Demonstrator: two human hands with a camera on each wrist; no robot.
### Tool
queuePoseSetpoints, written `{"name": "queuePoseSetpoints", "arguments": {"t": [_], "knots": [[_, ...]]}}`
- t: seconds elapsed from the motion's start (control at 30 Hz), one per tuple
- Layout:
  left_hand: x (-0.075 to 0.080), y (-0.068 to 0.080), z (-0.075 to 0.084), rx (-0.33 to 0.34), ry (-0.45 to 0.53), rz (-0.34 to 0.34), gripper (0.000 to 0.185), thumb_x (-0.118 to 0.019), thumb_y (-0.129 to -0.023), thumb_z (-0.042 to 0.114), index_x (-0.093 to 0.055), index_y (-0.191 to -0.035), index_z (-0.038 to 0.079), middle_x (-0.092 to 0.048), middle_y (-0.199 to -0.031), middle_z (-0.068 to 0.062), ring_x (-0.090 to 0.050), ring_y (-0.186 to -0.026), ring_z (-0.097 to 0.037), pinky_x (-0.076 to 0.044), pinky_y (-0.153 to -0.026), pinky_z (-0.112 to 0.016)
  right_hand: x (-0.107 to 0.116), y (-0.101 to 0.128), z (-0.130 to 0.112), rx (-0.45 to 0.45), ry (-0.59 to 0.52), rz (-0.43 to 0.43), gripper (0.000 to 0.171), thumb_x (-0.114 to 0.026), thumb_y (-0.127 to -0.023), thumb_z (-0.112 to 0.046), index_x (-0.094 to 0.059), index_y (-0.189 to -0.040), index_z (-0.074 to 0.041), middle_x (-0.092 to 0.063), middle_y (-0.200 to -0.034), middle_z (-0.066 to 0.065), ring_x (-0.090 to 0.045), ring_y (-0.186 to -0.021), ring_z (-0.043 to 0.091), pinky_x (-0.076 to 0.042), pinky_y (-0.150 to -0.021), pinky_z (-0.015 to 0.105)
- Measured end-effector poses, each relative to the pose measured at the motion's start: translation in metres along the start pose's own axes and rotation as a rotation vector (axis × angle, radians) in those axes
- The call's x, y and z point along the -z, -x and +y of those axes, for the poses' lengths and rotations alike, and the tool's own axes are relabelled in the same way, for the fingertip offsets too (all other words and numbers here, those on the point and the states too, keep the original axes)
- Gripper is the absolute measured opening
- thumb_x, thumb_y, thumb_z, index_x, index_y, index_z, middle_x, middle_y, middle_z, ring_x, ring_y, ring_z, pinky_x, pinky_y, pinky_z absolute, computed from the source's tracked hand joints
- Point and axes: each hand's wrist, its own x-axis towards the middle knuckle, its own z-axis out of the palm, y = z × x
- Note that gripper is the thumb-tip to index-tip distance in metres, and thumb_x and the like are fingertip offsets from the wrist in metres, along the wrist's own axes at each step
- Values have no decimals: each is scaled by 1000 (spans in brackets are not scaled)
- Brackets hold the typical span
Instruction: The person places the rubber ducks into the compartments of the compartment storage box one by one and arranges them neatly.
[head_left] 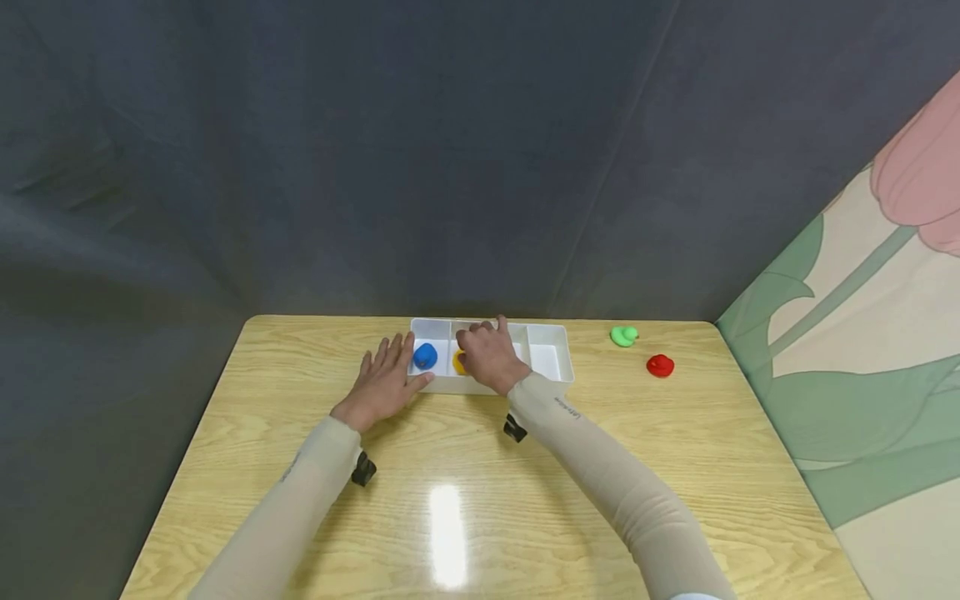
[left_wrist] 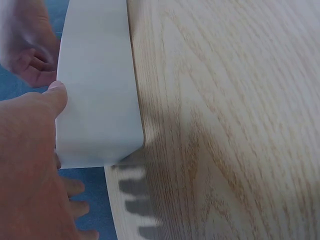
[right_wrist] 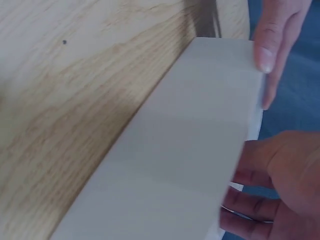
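Observation:
A white compartment tray (head_left: 552,354) lies near the table's back edge. My left hand (head_left: 384,390) is at its left end, fingers spread and mostly straight, with the thumb (left_wrist: 58,97) on the front wall's rim. Inside the leftmost compartment sits a blue rubber duck (head_left: 425,357). My right hand (head_left: 489,357) reaches down over the neighbouring compartment, its curled fingers (right_wrist: 252,205) below the front rim. It grips a yellow rubber duck (head_left: 459,362), mostly covered by the fingers in the head view; the wrist views hide it behind the tray wall.
To the right of the tray, a green rubber duck (head_left: 624,336) lies near the back edge, and a red rubber duck (head_left: 660,366) lies a little nearer and farther right. A dark curtain (head_left: 480,167) hangs behind the wooden table (head_left: 570,500); a flower-patterned cloth (head_left: 862,367) borders its right side.

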Motion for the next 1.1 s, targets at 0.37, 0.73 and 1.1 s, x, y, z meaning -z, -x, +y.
{"name": "queuePoseSetpoints", "arguments": {"t": [0.37,0.73,1.1], "knots": [[0,1,3,-2,0,9,85,-36,-101,61,2,-161,14,1,-168,-17,0,-156,-42,-2,-123,-66,24,16,15,-8,-54,13,15,-69,-92,-29,-71,-100,-16,-71,-97,2,-65,-97,26,-37,-105,59],[1,5,0,-17,24,0,85,-36,-101,60,5,-160,14,2,-168,-17,1,-155,-43,0,-122,-66,34,35,47,-69,-116,56,17,-69,-92,-26,-71,-104,-14,-72,-104,4,-66,-101,28,-36,-105,59],[1,5,1,-21,1,-10,87,-32,-100,64,5,-160,13,-1,-168,-20,-1,-155,-45,-2,-121,-68,37,49,76,-128,-155,67,20,-68,-93,-26,-72,-108,-13,-73,-109,6,-66,-102,30,-37,-101,56]]}}
